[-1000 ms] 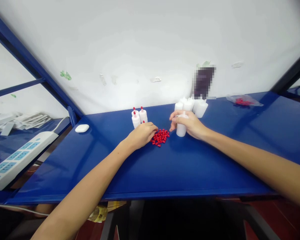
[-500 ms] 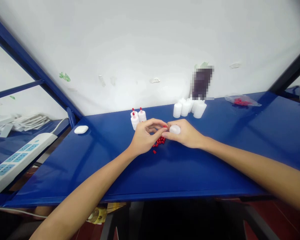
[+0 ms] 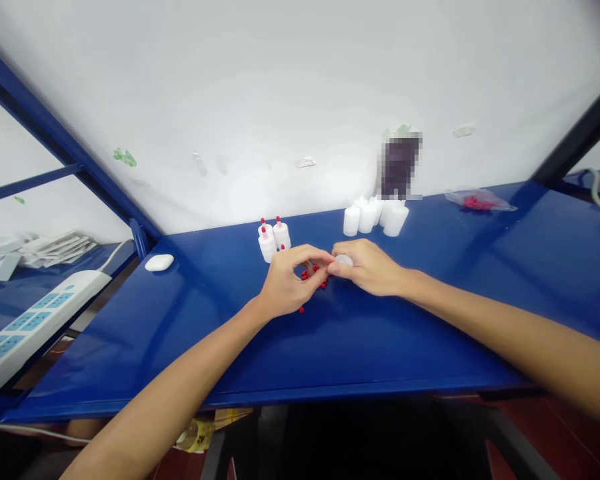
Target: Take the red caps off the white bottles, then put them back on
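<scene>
My right hand (image 3: 373, 268) is wrapped round a small white bottle (image 3: 345, 260), whose rounded end shows between thumb and fingers. The bottle lies on its side, pointing left. My left hand (image 3: 291, 279) pinches at the bottle's tip, thumb and forefinger meeting there; the red cap in that pinch is now hidden by the fingertips. Beneath the left hand lies a pile of small red caps (image 3: 323, 283), partly covered. Just beyond this hand stand several white bottles with red-capped tips (image 3: 267, 248).
Several plain white bottles (image 3: 366, 219) stand in a group near the wall. A clear bag with red pieces (image 3: 479, 202) lies at the back right. On the left are a white rounded object (image 3: 159, 263) and a power strip (image 3: 35, 321). The blue table's front edge (image 3: 360, 393) runs below.
My hands have closed together, and the red cap seen at my left fingertips is now covered. The bottle has tipped slightly in my right hand. The whole view has shifted a little.
</scene>
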Tool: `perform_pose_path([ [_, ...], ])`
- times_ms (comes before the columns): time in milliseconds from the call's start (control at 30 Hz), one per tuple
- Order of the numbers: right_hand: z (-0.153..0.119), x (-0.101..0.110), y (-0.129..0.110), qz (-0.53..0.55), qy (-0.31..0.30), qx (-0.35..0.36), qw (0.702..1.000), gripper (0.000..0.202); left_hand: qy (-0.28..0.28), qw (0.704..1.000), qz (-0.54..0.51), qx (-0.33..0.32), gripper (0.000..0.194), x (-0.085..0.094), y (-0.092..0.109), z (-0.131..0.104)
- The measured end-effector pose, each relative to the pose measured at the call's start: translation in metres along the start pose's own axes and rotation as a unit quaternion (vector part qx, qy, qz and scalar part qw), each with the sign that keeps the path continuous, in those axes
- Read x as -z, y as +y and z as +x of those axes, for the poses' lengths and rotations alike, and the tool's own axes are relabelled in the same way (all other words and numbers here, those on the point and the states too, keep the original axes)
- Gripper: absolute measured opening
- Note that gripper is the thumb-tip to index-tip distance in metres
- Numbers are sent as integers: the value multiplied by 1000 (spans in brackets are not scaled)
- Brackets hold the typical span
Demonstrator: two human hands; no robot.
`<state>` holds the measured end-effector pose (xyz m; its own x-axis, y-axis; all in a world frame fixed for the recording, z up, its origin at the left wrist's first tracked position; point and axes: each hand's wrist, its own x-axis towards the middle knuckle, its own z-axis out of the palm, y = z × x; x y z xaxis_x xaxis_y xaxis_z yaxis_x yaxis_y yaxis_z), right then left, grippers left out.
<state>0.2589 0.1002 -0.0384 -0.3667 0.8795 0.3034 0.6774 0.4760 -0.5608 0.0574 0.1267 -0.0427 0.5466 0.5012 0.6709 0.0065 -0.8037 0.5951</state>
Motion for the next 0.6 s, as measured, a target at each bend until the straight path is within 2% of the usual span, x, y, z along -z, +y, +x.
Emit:
perform_pose_path([
  [167,0,0,2,21,-8,-24,999,76,9,1000,10,-18,6,-4,0,-2],
  [367,0,-1,4,64,17,-2,998,68,-7,1000,20,-6,9,-6,-1,-1],
  [600,-2,0,3,69,-5,25,997,60,-29,999,36,-20,8,-7,1,-1],
])
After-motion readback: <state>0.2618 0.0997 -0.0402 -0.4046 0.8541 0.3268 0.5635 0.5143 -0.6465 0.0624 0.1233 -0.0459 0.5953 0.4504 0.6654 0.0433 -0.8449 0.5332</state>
